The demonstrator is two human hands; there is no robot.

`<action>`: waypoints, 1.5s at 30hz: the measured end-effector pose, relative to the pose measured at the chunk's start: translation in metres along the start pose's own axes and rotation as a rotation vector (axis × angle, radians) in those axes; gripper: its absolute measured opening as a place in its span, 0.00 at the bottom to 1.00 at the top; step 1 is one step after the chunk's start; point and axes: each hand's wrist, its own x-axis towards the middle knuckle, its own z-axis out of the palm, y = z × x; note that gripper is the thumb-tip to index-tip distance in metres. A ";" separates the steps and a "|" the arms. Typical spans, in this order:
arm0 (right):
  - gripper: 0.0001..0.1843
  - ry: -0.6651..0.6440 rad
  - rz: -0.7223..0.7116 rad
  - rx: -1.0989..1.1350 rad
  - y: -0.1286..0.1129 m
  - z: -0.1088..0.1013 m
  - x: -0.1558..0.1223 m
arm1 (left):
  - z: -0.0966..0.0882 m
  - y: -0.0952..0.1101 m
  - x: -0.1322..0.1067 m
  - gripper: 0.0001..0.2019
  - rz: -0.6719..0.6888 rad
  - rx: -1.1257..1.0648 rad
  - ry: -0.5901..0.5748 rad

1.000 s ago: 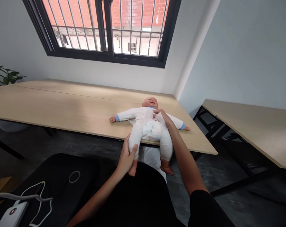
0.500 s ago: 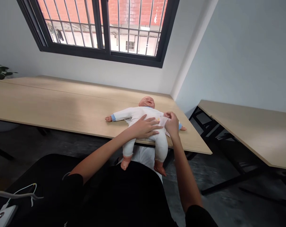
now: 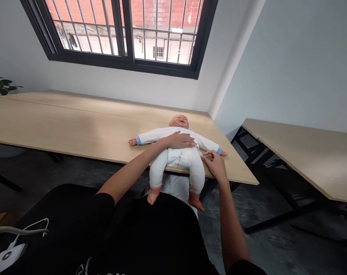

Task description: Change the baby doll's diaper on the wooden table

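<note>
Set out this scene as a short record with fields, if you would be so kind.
Doll: on its back, arms spread, legs over the near edge of the light wooden table
Clothing: white top with blue cuffs, white diaper
Left grip: flat across the doll's torso
Right grip: curled beside the doll's hip; whether it pinches anything is unclear
Background: barred window; plant at far left

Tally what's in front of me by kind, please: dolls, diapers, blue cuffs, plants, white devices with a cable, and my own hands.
Doll: 1
Diaper: 1
Blue cuffs: 2
Plant: 1
White device: 1
Your hands, left and right: 2
Total: 8
</note>
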 end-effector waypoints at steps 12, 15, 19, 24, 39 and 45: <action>0.18 0.056 -0.021 -0.286 0.006 -0.008 -0.003 | 0.003 -0.006 0.003 0.27 -0.028 -0.019 -0.012; 0.19 0.098 -0.028 -0.125 0.001 -0.006 -0.003 | 0.004 -0.009 0.005 0.28 -0.020 -0.016 -0.014; 0.23 0.263 0.021 0.236 -0.017 -0.004 0.007 | 0.006 -0.012 0.007 0.28 -0.005 -0.006 -0.020; 0.25 0.271 0.023 0.363 -0.064 0.007 0.027 | 0.006 -0.011 0.009 0.28 -0.082 0.048 -0.023; 0.06 0.171 -0.122 -0.154 -0.120 0.042 0.014 | 0.012 -0.026 0.012 0.20 -0.017 -0.176 0.240; 0.08 0.108 -0.084 -0.318 -0.127 0.047 0.008 | 0.013 -0.034 0.014 0.15 0.052 -0.305 0.303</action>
